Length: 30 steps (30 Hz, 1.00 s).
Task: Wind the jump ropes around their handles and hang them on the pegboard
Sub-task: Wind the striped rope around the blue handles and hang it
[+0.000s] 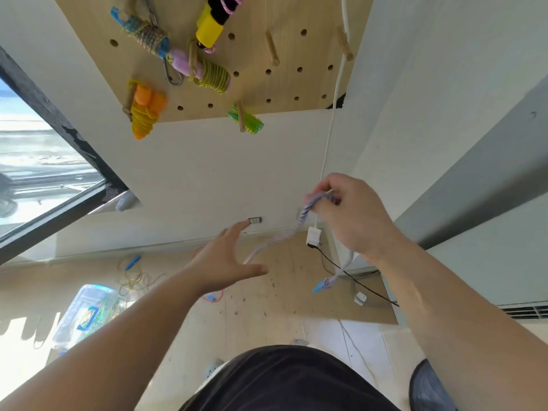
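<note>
A pale wall carries a wooden pegboard (296,84). Below the pegboard, a purple-white jump rope (284,232) is pinched by curled fingers (324,188) of the right hand (358,218). The left hand (219,265) is spread, gripping nothing. The rope is judged light and limp, best gripped at its dangling blue handle (318,287).

White wall (207,173), window (44,173) left, wood floor (281,307), prob. outlet (254,220).

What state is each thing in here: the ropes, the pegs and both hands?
Purple-and-white braided jump rope: unwound, dangling.
Right hand: grips that rope near its top.
Left hand: open, fingers spread.
Orange-handled yellow rope: wound, hung on a peg.
Blue-handled multicoloured rope: wound, hung.
Pink-handled yellow-green rope: wound, hung.
Bare wooden peg: free.
Blue-handled rope on the floor: loose, unwound.
</note>
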Each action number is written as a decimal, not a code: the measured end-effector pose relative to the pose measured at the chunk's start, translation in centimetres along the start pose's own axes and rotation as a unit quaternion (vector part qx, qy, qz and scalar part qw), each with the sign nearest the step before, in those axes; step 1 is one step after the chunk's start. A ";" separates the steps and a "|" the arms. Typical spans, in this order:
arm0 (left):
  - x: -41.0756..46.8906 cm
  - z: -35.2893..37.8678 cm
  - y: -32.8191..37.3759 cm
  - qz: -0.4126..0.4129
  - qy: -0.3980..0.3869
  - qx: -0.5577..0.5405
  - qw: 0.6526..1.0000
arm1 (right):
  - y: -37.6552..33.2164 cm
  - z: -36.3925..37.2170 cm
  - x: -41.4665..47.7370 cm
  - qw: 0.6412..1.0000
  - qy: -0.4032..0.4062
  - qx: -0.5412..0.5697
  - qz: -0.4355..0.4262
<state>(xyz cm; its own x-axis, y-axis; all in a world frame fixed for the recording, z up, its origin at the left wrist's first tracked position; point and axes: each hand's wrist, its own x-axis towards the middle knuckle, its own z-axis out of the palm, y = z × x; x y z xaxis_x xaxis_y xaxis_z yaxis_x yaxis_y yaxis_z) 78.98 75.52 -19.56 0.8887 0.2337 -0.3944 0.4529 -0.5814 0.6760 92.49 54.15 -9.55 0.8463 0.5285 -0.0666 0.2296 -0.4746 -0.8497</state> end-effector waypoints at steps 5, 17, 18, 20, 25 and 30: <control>0.4 1.2 6.5 0.085 -0.016 -0.167 0.982 | -0.4 3.1 -0.9 0.995 -0.082 -0.045 -0.026; 2.5 -7.8 6.7 0.025 0.353 -0.290 0.889 | 16.4 4.8 -2.2 0.921 -0.251 -0.239 0.179; 2.5 -8.8 6.6 0.020 0.381 -0.298 0.875 | 17.8 4.7 -2.9 0.913 -0.255 -0.246 0.202; 2.5 -10.5 6.2 0.009 0.423 -0.312 0.851 | 19.5 4.1 -4.0 0.912 -0.242 -0.239 0.230; 3.5 -12.3 4.8 -0.029 0.458 -0.320 0.829 | 17.9 3.3 -4.4 0.921 -0.200 -0.066 0.329; 4.0 -8.2 2.9 -0.109 0.253 -0.085 0.958 | 11.2 3.6 -4.1 0.862 -0.163 0.294 0.381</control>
<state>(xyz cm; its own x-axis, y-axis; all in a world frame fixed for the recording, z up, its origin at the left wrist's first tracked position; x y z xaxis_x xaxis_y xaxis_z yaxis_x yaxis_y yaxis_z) 84.45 81.20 -14.12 0.6731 0.7075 -0.2154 0.5984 -0.3499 0.7208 89.89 49.23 -20.68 0.4422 0.4362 -0.7837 -0.6963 -0.3838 -0.6065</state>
